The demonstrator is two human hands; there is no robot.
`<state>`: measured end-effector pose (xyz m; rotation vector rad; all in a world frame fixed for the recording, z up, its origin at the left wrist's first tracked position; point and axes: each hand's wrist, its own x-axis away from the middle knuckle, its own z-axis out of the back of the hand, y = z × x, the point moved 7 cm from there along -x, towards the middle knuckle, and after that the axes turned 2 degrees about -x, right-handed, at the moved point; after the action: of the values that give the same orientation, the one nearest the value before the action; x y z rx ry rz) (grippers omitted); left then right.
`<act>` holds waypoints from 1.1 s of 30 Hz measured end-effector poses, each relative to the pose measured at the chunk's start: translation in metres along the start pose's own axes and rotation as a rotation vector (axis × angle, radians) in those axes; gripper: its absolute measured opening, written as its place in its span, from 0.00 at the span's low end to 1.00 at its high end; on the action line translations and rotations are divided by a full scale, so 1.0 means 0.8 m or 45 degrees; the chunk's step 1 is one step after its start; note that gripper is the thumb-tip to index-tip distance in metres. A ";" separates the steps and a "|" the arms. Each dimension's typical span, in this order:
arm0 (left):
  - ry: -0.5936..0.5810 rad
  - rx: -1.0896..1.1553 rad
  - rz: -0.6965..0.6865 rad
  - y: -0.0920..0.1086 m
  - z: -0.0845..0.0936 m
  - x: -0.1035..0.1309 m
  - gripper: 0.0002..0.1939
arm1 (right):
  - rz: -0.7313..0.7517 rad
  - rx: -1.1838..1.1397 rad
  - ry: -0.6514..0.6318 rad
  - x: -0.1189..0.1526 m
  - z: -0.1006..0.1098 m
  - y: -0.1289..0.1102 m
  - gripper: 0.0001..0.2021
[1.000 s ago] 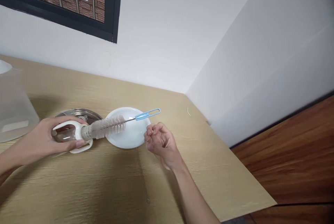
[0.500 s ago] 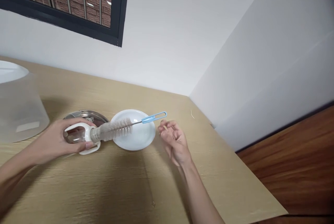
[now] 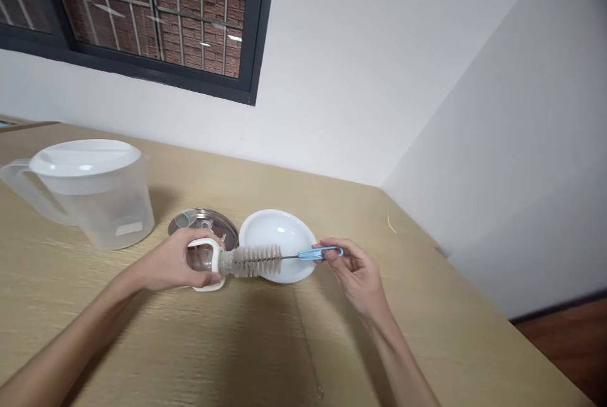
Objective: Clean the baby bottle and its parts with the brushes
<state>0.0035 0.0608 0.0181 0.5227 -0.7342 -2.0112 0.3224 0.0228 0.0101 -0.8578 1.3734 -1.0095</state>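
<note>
Brush [image 3: 258, 260]: bristle end in the mouth of the clear bottle [image 3: 200, 259], near the white bowl [image 3: 279, 230]. Likely light, bristles soft, wire springy; best held at the blue handle [image 3: 310, 255], where the right hand [image 3: 356, 271] pinches it. Left hand [image 3: 173, 261] grasps the bottle (smooth, probably slippery if wet). Beyond: metal dish [image 3: 229, 228], lidded jug [image 3: 111, 205].

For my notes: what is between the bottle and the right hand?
In the head view, the brush spans from the bottle to the right hand, which holds its blue handle. The white bowl shows behind the brush.
</note>
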 end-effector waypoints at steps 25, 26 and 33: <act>0.000 0.083 0.004 -0.006 -0.006 -0.001 0.20 | 0.001 -0.068 -0.003 -0.006 0.012 0.008 0.15; 0.011 0.076 0.001 -0.006 -0.005 -0.001 0.20 | -0.015 -0.063 0.004 -0.006 0.012 0.010 0.14; 0.100 -0.021 -0.015 -0.004 -0.002 0.000 0.22 | 0.022 0.076 0.014 -0.004 0.008 0.005 0.18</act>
<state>0.0026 0.0620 0.0147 0.5942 -0.6681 -1.9945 0.3289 0.0269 0.0080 -0.7956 1.3511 -1.0382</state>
